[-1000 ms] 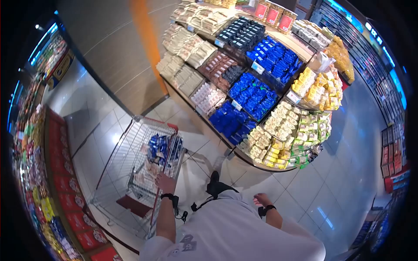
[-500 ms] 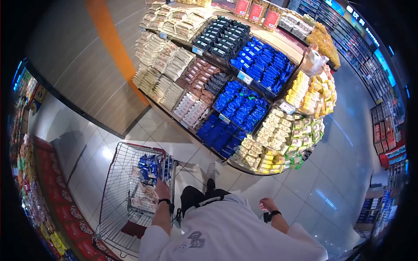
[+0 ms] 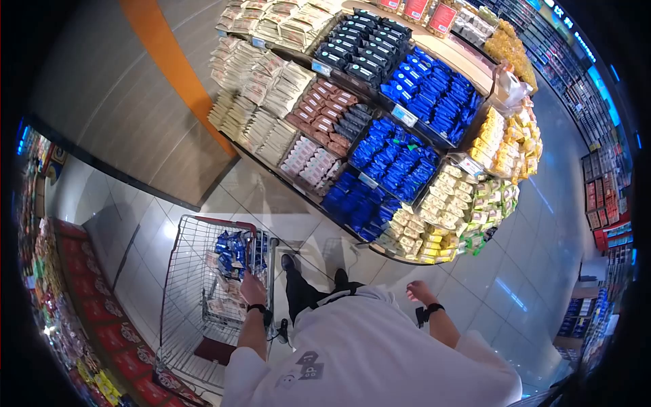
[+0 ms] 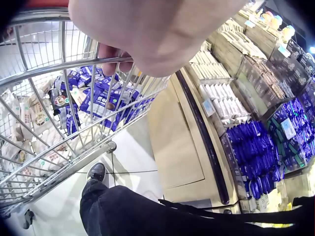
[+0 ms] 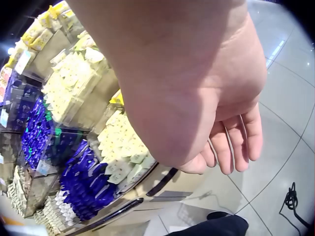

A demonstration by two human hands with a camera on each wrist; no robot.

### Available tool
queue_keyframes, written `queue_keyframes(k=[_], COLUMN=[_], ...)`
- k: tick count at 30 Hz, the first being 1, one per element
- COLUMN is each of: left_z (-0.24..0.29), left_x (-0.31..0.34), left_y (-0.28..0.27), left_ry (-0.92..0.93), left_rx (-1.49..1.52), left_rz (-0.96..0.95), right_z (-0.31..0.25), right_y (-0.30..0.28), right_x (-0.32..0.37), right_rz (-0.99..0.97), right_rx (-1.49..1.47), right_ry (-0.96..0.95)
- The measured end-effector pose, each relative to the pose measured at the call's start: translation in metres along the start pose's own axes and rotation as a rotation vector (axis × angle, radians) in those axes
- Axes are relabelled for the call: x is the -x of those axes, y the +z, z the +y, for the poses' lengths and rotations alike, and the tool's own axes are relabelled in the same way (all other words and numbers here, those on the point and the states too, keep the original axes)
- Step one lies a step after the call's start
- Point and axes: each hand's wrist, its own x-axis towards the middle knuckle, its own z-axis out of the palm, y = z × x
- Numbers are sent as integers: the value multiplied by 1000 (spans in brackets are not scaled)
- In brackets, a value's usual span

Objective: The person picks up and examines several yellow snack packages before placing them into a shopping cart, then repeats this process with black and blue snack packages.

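My left hand point(image 3: 253, 290) grips the near side rim of a wire shopping cart point(image 3: 178, 247); in the left wrist view its fingertips point(image 4: 109, 61) curl round the top wires. Inside the cart lie blue snack packets point(image 3: 232, 249) and, closer to me, pale packets point(image 3: 224, 298). A dark red panel point(image 3: 212, 351) shows at the cart's near end. On the other side, my right hand point(image 3: 422, 292) hangs loosely beside my body with nothing in it, its fingers point(image 5: 238, 142) relaxed over the floor.
A rounded display stand ahead holds bins of blue packets point(image 3: 393, 152), black packets point(image 3: 363, 44), beige packets point(image 3: 261, 78) and yellow packets point(image 3: 502, 139). A wood-toned pillar point(image 3: 88, 88) stands left of it. Red boxes point(image 3: 102, 305) line the left side. Tiled floor point(image 3: 488, 292) extends right.
The head view has swung, so the display stand first shifted left, then slightly back right. My feet have stepped along the floor. The left hand stays on the cart, and the right hand still hangs free.
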Motion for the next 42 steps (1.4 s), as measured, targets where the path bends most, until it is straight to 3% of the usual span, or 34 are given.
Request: queue_keyframes(k=[5, 9, 13, 17, 22, 26, 29, 32, 42], left_z=[-10, -1, -10, -12, -17, -18, -19, -11, -10], left_x=[-15, -27, -43, -52, -66, -72, -78, -79, -93], left_y=[-9, -28, -17, -10, -2, -1, -4, -22, -4], left_ry=[30, -47, -29, 32, 101, 192, 169, 158, 291], left_rx=[116, -39, -33, -85, 3, 26, 88, 145, 95], left_rz=[48, -87, -73, -28, -20, 26, -41, -257, -342], right_z=[-61, -74, -69, -66, -51, -28, -18, -13, -6], right_y=[30, 71, 102, 107, 93, 85, 85, 86, 120], right_x=[-1, 5, 0, 13, 18, 17, 17, 20, 28], right_rz=[96, 12, -74, -73, -20, 7, 0, 1, 48], right_rx=[-89, -107, 55, 124, -59, -81, -66, -89, -266], right_ry=[-111, -110, 12, -35, -54, 58, 94, 90, 25])
